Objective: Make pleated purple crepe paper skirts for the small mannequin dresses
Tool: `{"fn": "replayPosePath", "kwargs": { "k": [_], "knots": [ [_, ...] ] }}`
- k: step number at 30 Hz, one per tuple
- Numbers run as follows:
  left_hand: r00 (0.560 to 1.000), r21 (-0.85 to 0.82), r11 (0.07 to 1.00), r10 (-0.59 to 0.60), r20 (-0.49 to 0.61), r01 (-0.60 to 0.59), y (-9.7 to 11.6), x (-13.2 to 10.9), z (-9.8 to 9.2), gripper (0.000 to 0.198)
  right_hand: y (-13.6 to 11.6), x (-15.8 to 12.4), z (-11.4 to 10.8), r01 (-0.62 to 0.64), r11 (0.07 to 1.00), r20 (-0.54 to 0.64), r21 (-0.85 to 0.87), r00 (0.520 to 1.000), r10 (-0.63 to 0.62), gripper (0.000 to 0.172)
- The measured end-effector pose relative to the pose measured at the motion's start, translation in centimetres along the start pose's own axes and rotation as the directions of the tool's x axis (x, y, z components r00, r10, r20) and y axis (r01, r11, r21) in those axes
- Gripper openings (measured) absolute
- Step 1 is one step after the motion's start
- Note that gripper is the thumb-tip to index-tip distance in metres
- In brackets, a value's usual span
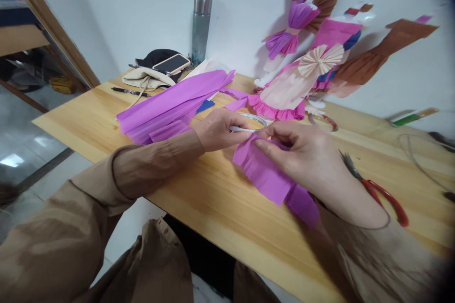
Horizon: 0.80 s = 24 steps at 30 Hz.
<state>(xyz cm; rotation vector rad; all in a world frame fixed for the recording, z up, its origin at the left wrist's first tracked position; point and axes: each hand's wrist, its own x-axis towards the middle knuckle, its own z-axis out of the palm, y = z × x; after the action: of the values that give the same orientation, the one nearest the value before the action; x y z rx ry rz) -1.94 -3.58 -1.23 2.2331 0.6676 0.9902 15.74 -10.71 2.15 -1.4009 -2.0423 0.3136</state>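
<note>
Two hands, left hand (217,129), right hand (302,151), one purple crepe strip (265,175)

On the table (220,208), paper sheets (170,104) lie left of the pleated strip (266,177), scissors (369,185) right, flask (201,26) behind.

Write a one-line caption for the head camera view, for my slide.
Folded purple paper pinched by left hand and right hand over a table, scissors beside, paper doll behind.

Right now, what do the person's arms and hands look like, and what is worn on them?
The left hand and the right hand are bare, with no gloves. The left sleeve is long, light brown cloth, gathered into a cuff at the wrist. The right sleeve looks the same brown, but it is blurred.
</note>
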Motion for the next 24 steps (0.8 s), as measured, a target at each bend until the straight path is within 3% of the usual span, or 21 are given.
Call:
{"fn": "replayPosePath", "kwargs": {
  "k": [13,24],
  "knots": [
    [1.0,0.04,0.999,0.021,-0.004,-0.021,0.7,-0.3,-0.2,0.018,0.1,0.3,-0.5,-0.093,0.995,-0.01,-0.038,0.996,0.093,0.013],
    [1.0,0.041,0.999,0.0,0.007,0.0,0.9,-0.5,0.0,0.014,0.7,0.1,0.4,-0.092,0.996,-0.09,-0.013,0.992,0.09,0.015]
  ]
}}
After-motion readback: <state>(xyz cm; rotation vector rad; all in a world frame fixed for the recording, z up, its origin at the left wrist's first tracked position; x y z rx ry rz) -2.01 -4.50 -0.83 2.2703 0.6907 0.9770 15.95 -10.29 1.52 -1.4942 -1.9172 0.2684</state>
